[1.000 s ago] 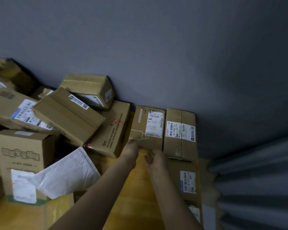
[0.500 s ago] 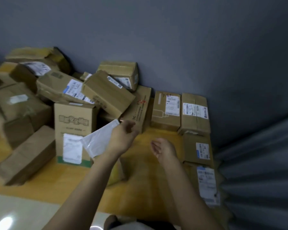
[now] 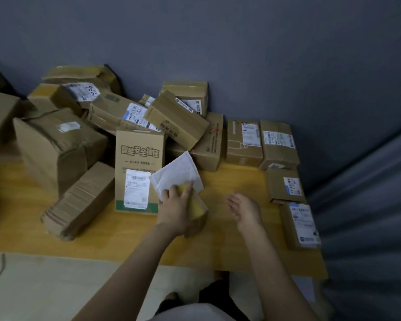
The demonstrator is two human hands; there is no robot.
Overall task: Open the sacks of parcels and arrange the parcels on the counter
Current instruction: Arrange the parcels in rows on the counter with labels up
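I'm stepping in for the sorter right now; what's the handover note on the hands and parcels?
Left hand lies on the white mailer and a small taped box; grip unclear.
Right hand open, above the counter.
Done: row of boxes lined along wall and right edge.
Left: jumbled pile at the left needs arranging; no sack in view.

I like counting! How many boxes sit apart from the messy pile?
4. The left box and the corner box stand together against the wall; the middle box and the near box lie along the counter's right edge. Others may hide in the pile.
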